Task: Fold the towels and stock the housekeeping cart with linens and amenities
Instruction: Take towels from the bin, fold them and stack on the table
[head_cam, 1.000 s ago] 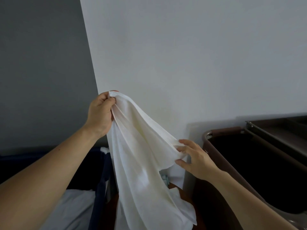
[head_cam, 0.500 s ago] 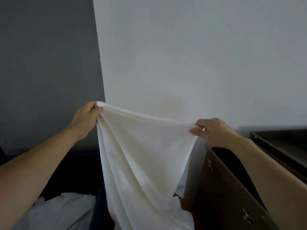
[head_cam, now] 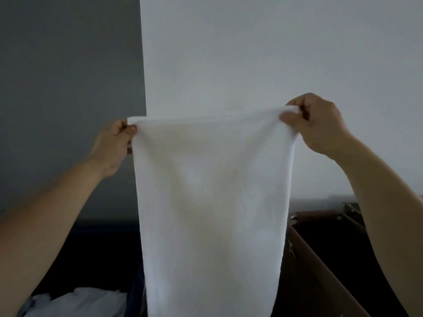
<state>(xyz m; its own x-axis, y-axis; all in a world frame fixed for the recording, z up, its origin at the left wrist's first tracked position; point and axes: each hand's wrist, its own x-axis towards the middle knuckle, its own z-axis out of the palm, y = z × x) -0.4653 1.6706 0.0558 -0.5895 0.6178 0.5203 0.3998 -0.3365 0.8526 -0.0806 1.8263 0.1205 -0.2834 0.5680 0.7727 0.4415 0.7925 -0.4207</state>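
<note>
A white towel (head_cam: 210, 202) hangs flat and stretched out in front of me, reaching down past the bottom of the view. My left hand (head_cam: 113, 143) pinches its top left corner. My right hand (head_cam: 318, 124) pinches its top right corner, a little higher than the left. The top edge runs taut between both hands at about chest height, against the white wall.
A dark brown cart bag (head_cam: 320, 259) with a metal frame stands at the lower right. A dark blue bin (head_cam: 96, 252) with pale linen (head_cam: 77, 303) inside sits at the lower left. Grey wall on the left, white wall (head_cam: 251, 53) ahead.
My right hand slid along the towel's edge to the corner and both hands rose and spread apart. The bunched towel now hangs flat and taut.
</note>
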